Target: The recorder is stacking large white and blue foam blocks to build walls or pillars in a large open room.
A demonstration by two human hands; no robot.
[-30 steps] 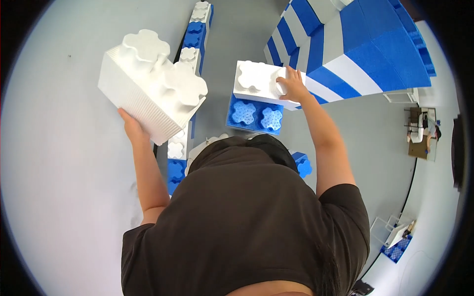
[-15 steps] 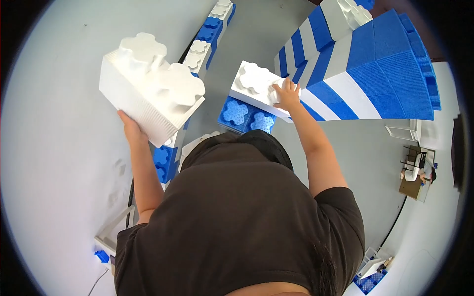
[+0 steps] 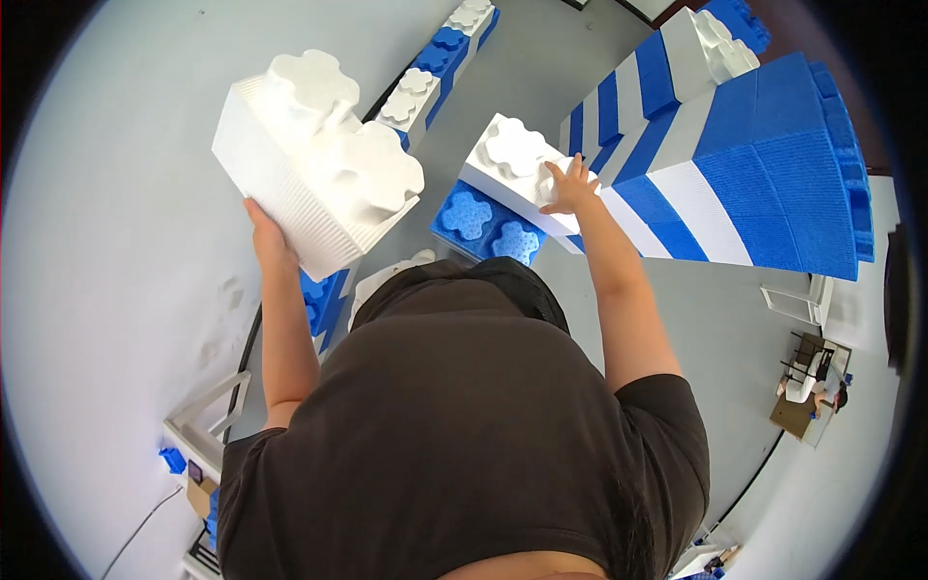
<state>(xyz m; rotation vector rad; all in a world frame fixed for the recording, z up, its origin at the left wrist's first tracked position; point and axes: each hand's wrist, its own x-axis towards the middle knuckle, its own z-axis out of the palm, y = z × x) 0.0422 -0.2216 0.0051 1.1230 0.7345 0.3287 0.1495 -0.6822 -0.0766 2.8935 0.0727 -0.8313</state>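
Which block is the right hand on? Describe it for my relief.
Find the big striped stack at upper right. Left of it, the right hand touches a white block. Unlike the raised block in the left hand, it overlaps a blue block.

Along the left edge of the plain grey floor (image 3: 720, 377), a smooth pale wall (image 3: 106, 242) is rising. Near this edge, a white straight-barred frame (image 3: 184, 435) is standing, with a small bright-blue piece (image 3: 172, 460) showing beside it, and a thin pale cable (image 3: 143, 527) is running close by. Towards the floor's right edge, another open white frame (image 3: 824, 302) is standing, and a person (image 3: 829, 389) is appearing at a brown flat-topped desk (image 3: 793, 417).
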